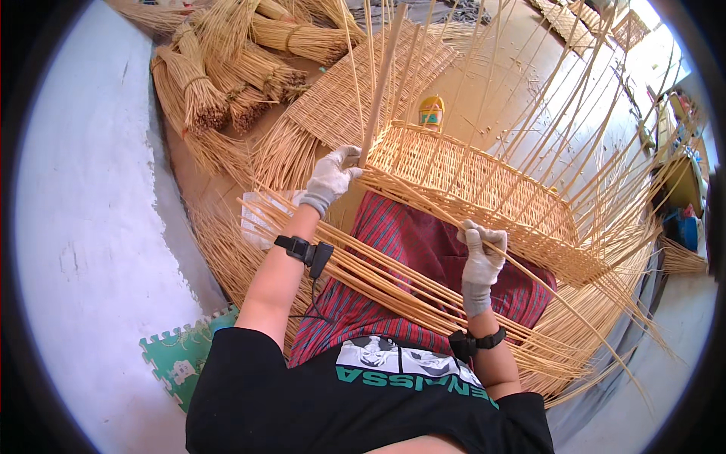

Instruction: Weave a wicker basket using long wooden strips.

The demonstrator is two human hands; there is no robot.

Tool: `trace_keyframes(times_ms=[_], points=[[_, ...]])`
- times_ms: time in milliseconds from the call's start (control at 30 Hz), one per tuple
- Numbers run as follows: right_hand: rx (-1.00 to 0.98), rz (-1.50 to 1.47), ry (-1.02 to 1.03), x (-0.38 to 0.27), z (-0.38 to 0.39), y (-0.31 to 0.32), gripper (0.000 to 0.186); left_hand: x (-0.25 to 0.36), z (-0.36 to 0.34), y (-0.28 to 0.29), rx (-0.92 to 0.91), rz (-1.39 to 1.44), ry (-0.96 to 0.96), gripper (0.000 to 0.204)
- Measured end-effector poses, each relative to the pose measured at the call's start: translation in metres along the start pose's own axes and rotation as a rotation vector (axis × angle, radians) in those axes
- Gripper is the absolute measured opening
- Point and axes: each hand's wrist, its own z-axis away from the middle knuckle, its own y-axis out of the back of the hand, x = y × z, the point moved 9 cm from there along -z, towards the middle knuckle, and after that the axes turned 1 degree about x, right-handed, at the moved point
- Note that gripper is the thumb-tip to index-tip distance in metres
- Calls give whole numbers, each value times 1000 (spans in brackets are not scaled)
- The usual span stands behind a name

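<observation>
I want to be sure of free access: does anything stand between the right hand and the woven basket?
Nothing visible does. The right hand grips a long strand close beside the woven basket; the red cloth lies underneath, not between them.

My fingers (473,236) hidden inside white knit gloves (478,274), my lap under a red striped cloth (401,221), round yellow container's (431,112) base behind the tan woven wicker basket (473,172), tan tied reed bundles (223,34) cropped above

Floor (473,113) is occupied by tied wicker bundles (299,39) at upper left, a flat woven panel (333,106) beside them, a yellow container (431,112).
</observation>
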Motion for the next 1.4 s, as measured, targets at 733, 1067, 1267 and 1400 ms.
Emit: trace_keyframes(times_ms=[733,1067,1267,1400], points=[[-115,653,80,-11,-106,-43,21,22,-6,-107,-386,285,346,35],[-98,354,401,-36,-104,-80,62,39,9,-101,-271,152,328,39],[42,165,90,19,-57,-14,24,47,-1,-116,-118,868,410,42],[89,-30,0,31,-26,-35,28,27,-9,-110,111,422,299,53]])
